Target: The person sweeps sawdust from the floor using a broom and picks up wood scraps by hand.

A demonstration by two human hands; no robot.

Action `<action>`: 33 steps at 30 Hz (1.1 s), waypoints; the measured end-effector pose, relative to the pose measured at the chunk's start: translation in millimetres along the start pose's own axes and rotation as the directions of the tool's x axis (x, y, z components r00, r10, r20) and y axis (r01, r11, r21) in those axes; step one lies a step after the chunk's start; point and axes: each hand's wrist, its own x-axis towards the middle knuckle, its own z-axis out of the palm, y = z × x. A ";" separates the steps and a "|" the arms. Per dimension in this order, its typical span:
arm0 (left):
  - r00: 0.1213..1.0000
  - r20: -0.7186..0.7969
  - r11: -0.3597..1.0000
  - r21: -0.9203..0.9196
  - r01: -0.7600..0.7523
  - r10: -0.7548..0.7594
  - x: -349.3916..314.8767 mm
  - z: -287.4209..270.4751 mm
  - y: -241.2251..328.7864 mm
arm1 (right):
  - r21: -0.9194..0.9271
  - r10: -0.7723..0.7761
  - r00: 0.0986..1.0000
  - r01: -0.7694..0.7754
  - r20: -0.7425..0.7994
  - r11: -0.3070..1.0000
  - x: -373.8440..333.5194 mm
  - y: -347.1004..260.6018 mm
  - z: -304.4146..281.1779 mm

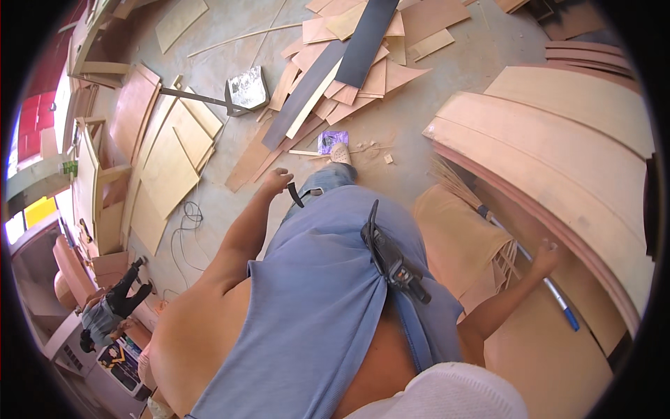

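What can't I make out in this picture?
Head view:
Broom handle: partly behind right forearm; contact with right hand unclear.
Left hand: too small to tell whether it holds anything.
Second shoe: hidden by blue clothing; one shoe shows.
Hands of co-worker: too small.
Pale panels: right end cut off by dark rim.

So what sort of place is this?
Probably a woodworking shop or plywood works. Signs: a heap of thin wood scraps on the floor, a stack of large boards on the right, and flat wooden sheets on the left.
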 end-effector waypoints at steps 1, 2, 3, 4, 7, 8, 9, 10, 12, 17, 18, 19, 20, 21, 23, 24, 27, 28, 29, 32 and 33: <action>1.000 -0.002 0.998 -0.048 -0.028 0.028 12.0 1.0 4.5 | 0.061 -0.026 0.998 0.022 0.059 0.998 -1.2 -19.1 -2.0; 1.000 -0.009 0.995 -0.096 -0.030 0.030 28.1 2.4 16.8 | 0.133 -0.057 0.993 0.042 0.108 0.990 1.6 -42.6 1.9; 1.000 -0.015 0.991 -0.135 -0.023 0.022 40.5 3.3 27.4 | 0.200 -0.093 0.983 0.060 0.160 0.978 2.1 -65.2 7.9; 0.999 -0.033 0.995 -0.091 -0.042 0.039 53.7 2.4 39.8 | 0.177 -0.109 0.979 0.077 0.174 0.981 -0.5 -91.1 21.1; 0.996 -0.028 0.962 -0.259 -0.084 0.080 74.7 -15.0 76.7 | 0.325 -0.257 0.914 0.151 0.315 0.934 -22.6 -177.1 79.1; 0.996 -0.042 0.940 -0.328 -0.091 0.082 77.2 -20.6 90.8 | 0.358 -0.340 0.847 0.193 0.409 0.913 -28.8 -208.9 99.6; 0.995 -0.069 0.934 -0.346 -0.091 0.072 80.2 -26.4 105.5 | 0.429 -0.330 0.818 0.114 0.471 0.896 -39.7 -237.9 117.1; 0.994 -0.093 0.926 -0.368 -0.087 0.056 81.0 -32.5 116.0 | 0.404 -0.316 0.759 0.077 0.569 0.912 -45.2 -264.9 130.6; 0.997 -0.066 0.916 -0.397 -0.052 0.028 84.0 -44.6 133.4 | 0.442 -0.380 0.656 0.077 0.653 0.894 -49.5 -314.8 151.7; 0.982 -0.137 0.833 -0.553 0.031 -0.128 82.5 -49.0 131.5 | 0.469 -0.448 0.501 0.093 0.740 0.878 16.5 -421.5 196.9; 0.973 -0.138 0.804 -0.591 0.068 -0.183 79.9 -44.6 126.8 | 0.477 -0.438 0.481 0.047 0.759 0.878 37.8 -447.0 211.6; 0.961 -0.139 0.779 -0.618 0.105 -0.240 75.5 -36.9 122.4 | 0.529 -0.472 0.449 -0.003 0.759 0.848 58.1 -472.8 227.0; 0.946 -0.133 0.727 -0.673 0.134 -0.297 70.1 -26.9 119.6 | 0.560 -0.488 0.415 -0.065 0.768 0.826 78.1 -501.6 244.2; 0.916 -0.133 0.687 -0.704 0.182 -0.379 64.1 -14.3 120.0 | 0.567 -0.488 0.386 -0.117 0.782 0.816 97.3 -530.9 261.6; 0.861 -0.097 0.598 -0.758 0.261 -0.499 52.4 19.1 131.5 | 0.523 -0.481 0.274 -0.105 0.833 0.846 125.3 -592.3 295.7; 0.844 -0.054 0.564 -0.767 0.307 -0.533 49.6 37.3 142.0 | 0.552 -0.525 0.208 -0.100 0.825 0.828 133.8 -618.9 309.5; 0.838 -0.074 0.744 -0.506 0.436 -0.541 59.9 83.4 190.5 | 0.587 -0.576 0.114 -0.161 0.809 0.793 136.8 -686.3 340.8; 0.870 -0.110 0.806 -0.448 0.388 -0.480 68.4 93.1 208.0 | 0.567 -0.559 0.092 -0.144 0.824 0.811 134.9 -704.0 349.0; 0.900 -0.144 0.862 -0.381 0.334 -0.412 82.0 96.2 224.6 | 0.540 -0.536 0.070 -0.130 0.841 0.831 130.6 -721.3 358.0; 0.948 -0.177 0.957 -0.171 0.236 -0.265 150.9 83.8 269.8 | 0.516 -0.521 0.009 -0.147 0.854 0.844 112.7 -754.1 389.8; 0.960 -0.209 0.978 -0.126 0.165 -0.189 187.0 74.7 285.8 | 0.511 -0.517 -0.001 -0.153 0.856 0.846 108.6 -759.8 403.7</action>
